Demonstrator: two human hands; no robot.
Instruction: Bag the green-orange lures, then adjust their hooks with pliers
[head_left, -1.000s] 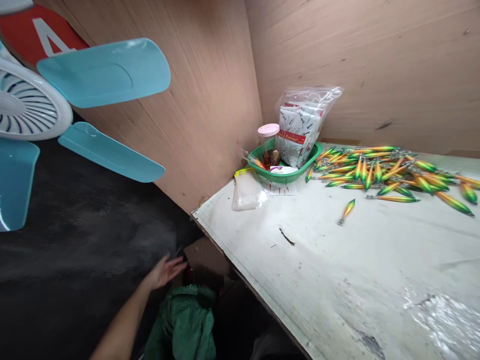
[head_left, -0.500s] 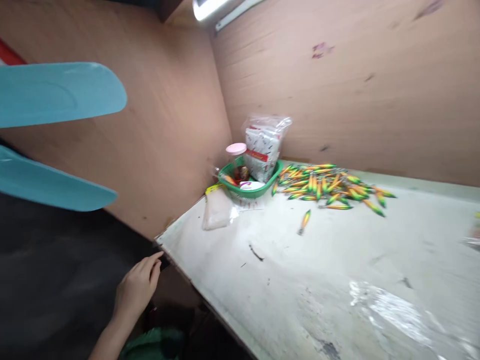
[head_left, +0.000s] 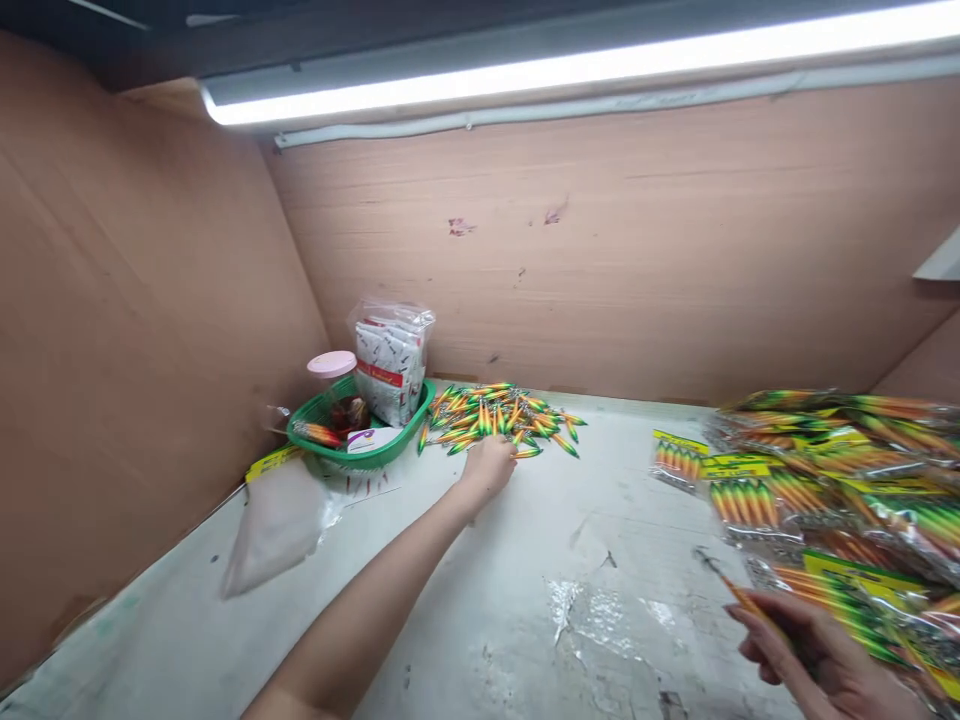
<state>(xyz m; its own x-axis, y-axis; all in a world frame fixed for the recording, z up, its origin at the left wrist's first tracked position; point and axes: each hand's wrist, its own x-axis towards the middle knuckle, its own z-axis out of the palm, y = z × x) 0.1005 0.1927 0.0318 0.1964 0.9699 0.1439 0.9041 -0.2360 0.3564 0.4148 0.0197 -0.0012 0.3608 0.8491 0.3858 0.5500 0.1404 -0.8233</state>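
Observation:
My left hand (head_left: 490, 468) reaches to the front edge of a pile of fishing lures (head_left: 502, 412), orange and yellow with green tips. Its fingers are curled together, and the hand itself hides what is between them. At the lower right, my right hand (head_left: 817, 645) is closed around one orange fishing lure (head_left: 739, 592), whose hooked metal end points up and to the left. Beside and behind that hand lie clear bags of packed lures (head_left: 750, 505) with yellow tops.
A green basket (head_left: 367, 458) holds a pink-lidded jar (head_left: 332, 366) and a bag of white printed packets (head_left: 388, 370). In front lie clear empty bags (head_left: 274, 520). Wooden walls (head_left: 600, 300) enclose the white table (head_left: 450, 620); a tube light (head_left: 570, 70) hangs above.
The view has swung right, bringing the bagged lures and my right hand with a lure into sight. My left hand has moved from beside the table's edge to the pile, over the lone lure's spot.

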